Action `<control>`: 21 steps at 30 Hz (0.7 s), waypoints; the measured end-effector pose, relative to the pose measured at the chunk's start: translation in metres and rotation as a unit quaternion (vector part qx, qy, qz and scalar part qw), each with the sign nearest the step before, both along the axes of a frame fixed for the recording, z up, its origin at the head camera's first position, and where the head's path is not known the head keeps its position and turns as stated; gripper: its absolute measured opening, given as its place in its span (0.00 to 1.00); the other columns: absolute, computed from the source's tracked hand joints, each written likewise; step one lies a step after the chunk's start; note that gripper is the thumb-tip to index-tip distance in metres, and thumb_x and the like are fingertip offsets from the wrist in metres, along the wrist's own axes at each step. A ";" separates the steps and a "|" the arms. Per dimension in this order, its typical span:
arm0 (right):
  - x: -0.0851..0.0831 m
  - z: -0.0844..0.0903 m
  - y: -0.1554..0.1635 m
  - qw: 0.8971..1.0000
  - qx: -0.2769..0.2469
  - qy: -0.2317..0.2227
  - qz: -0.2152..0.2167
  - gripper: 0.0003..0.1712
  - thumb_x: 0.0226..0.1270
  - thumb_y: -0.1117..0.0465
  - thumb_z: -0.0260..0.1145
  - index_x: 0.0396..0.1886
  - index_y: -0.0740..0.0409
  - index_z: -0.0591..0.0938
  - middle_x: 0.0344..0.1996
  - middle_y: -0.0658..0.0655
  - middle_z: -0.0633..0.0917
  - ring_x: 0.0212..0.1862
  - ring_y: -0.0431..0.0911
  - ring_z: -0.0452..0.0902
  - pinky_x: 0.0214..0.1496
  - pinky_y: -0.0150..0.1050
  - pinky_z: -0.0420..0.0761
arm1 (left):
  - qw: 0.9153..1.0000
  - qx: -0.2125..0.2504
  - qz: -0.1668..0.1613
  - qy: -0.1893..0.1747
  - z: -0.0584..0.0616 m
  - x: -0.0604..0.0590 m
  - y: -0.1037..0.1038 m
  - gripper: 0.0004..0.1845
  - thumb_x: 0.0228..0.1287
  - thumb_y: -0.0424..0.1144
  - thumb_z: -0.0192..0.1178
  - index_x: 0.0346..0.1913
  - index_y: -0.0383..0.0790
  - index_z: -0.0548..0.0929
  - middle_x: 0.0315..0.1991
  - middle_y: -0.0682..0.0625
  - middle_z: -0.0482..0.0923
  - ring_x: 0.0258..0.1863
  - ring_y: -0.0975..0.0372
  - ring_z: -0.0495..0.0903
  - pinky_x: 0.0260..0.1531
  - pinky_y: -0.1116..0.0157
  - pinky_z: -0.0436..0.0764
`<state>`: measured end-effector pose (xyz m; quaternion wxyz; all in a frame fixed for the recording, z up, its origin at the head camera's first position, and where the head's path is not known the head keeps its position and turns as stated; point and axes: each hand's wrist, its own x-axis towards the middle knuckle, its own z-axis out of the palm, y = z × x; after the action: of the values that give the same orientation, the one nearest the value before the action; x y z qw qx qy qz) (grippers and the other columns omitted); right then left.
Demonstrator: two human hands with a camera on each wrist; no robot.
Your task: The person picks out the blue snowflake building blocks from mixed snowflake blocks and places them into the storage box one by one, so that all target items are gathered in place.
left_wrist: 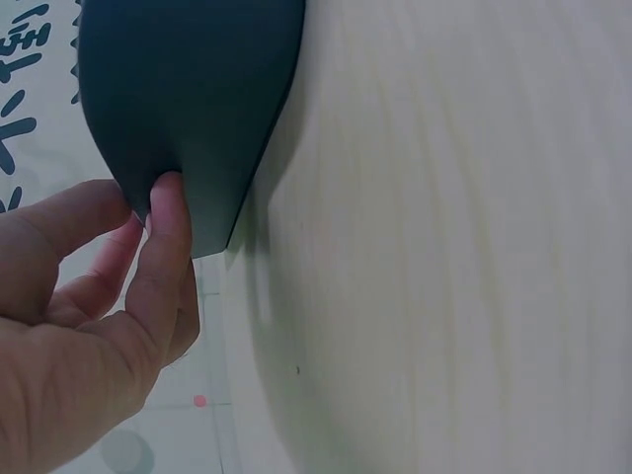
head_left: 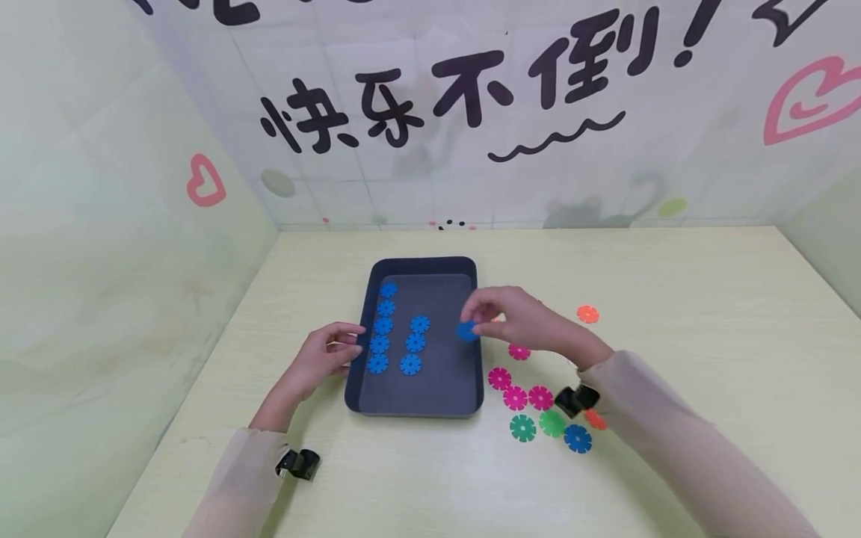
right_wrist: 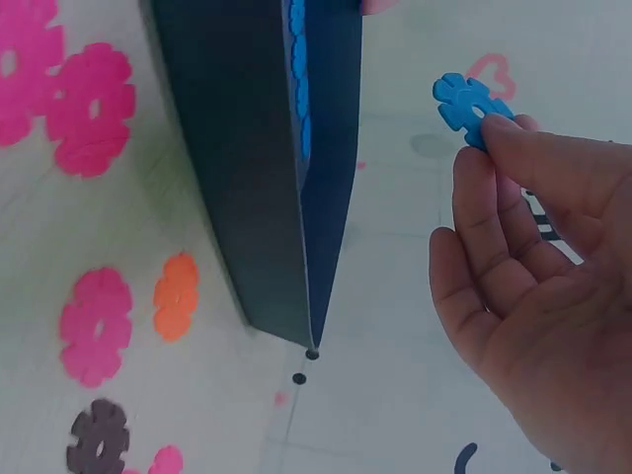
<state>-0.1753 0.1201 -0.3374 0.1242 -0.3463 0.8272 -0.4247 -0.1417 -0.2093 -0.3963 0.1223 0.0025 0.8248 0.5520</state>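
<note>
A dark rectangular tray (head_left: 424, 409) lies on the table. Along its left side runs a column of several blue snowflake discs (head_left: 383, 326), with a shorter column of three blue discs (head_left: 415, 343) to the right of it. My left hand (head_left: 321, 357) pinches the tray's left rim between thumb and fingers, the thumb against the outer wall (left_wrist: 197, 109). Over the tray's right rim, my right hand (head_left: 514, 317) holds one blue snowflake disc (right_wrist: 464, 103) between thumb and fingertips, raised above the tray floor.
Right of the tray lie loose discs: several pink ones (head_left: 515, 397), orange ones (head_left: 588, 314), green ones (head_left: 522, 428) and a blue one (head_left: 578, 438). A dark disc (right_wrist: 98, 440) shows in the right wrist view. A printed wall sheet (head_left: 430, 179) stands behind the table.
</note>
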 end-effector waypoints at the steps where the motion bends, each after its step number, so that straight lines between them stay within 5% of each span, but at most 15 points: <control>1: -0.003 0.001 -0.006 1.000 -0.001 -0.001 -0.002 0.09 0.56 0.69 0.68 0.37 0.58 0.80 0.31 0.50 0.79 0.35 0.44 0.75 0.41 0.40 0.78 | 1.000 0.000 0.000 0.000 0.000 0.000 0.000 0.18 0.64 0.30 0.55 0.57 0.32 0.72 0.41 0.42 0.68 0.36 0.55 0.75 0.31 0.62 0.80; 12: -0.043 0.001 -0.056 0.999 -0.032 0.010 -0.007 0.08 0.59 0.70 0.64 0.39 0.61 0.80 0.31 0.54 0.78 0.34 0.46 0.73 0.38 0.36 0.76 | 1.000 0.000 0.000 -0.001 -0.001 0.001 0.000 0.18 0.64 0.30 0.55 0.57 0.32 0.72 0.42 0.41 0.68 0.36 0.56 0.76 0.32 0.62 0.80; 21: -0.067 -0.006 -0.081 0.997 -0.056 -0.038 -0.047 0.08 0.61 0.71 0.61 0.41 0.64 0.81 0.31 0.57 0.78 0.34 0.47 0.73 0.39 0.36 0.75 | 1.000 0.003 -0.001 -0.002 0.000 0.000 0.000 0.18 0.64 0.29 0.54 0.57 0.32 0.72 0.42 0.41 0.68 0.36 0.56 0.76 0.32 0.62 0.80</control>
<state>-0.2426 0.0389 -0.3431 0.1155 -0.2968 0.8124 -0.4884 -0.1420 -0.2094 -0.3961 0.1242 0.0029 0.8231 0.5542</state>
